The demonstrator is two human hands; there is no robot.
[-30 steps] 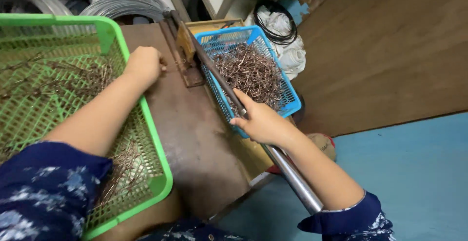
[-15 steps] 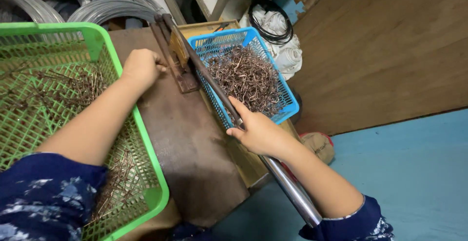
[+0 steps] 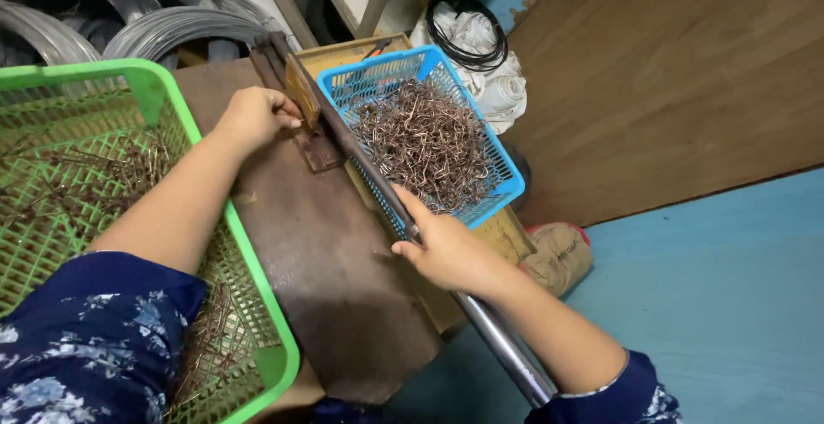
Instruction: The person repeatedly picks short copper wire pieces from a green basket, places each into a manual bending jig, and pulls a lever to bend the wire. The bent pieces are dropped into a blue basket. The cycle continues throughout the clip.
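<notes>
In the head view, the right hand (image 3: pixel 446 252) was wrapped around a long metal lever bar (image 3: pixel 390 201), gripping it about halfway along. The bar's long axis ran diagonally, from the near right, where its bare polished end passed beside the right forearm, up and away to the left toward a small metal fixture (image 3: pixel 305 124) mounted on the dark worn workboard (image 3: pixel 326 278). The left hand (image 3: pixel 253 115) rested at that fixture, fingers curled tight against it; it seemed to be pinching a thin wire piece there, though the view was too poor to be sure. So the left hand was the nearer one to the fixture and the pivot end, while the right hand held the lever farther back, toward the person.

The blue basket (image 3: pixel 506 185) sat just beyond the bar on its right side, on a pale wooden box (image 3: pixel 498 235), and held a heap of bent brown wire hooks (image 3: pixel 429 145). The green basket (image 3: pixel 257 295) lay to the left under the left forearm, with straighter brown wire pieces (image 3: pixel 94 175) scattered thinly across its mesh floor. Coils of grey wire (image 3: pixel 163 29) lay behind the workboard.
</notes>
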